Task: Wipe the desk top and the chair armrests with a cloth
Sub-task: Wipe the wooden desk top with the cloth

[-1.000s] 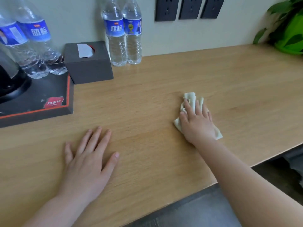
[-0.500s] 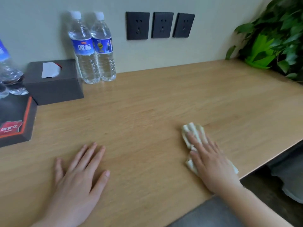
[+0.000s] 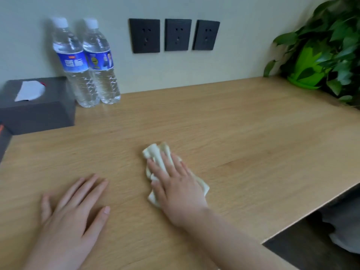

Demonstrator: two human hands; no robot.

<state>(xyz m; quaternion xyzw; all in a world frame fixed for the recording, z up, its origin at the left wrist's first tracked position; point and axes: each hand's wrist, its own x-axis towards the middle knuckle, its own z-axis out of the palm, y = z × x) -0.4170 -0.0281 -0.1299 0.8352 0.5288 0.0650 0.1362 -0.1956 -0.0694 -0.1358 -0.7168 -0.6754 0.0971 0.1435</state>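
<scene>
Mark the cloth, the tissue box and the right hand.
cloth (image 3: pixel 155 152), head view, bunched end beyond the fingertips
tissue box (image 3: pixel 39 117), head view, dark front face
right hand (image 3: pixel 179 191), head view, back of hand

On left water bottle (image 3: pixel 76 63), blue label: two large white Chinese characters under a small red tag, too blurred to read with certainty. On right water bottle (image 3: pixel 101 61), blue label: yellow round emblem, lettering illegible.

A pale wall (image 3: pixel 233 61) carries 3 dark sockets (image 3: pixel 177 35); dark floor (image 3: pixel 292 252) shows at lower right.
</scene>
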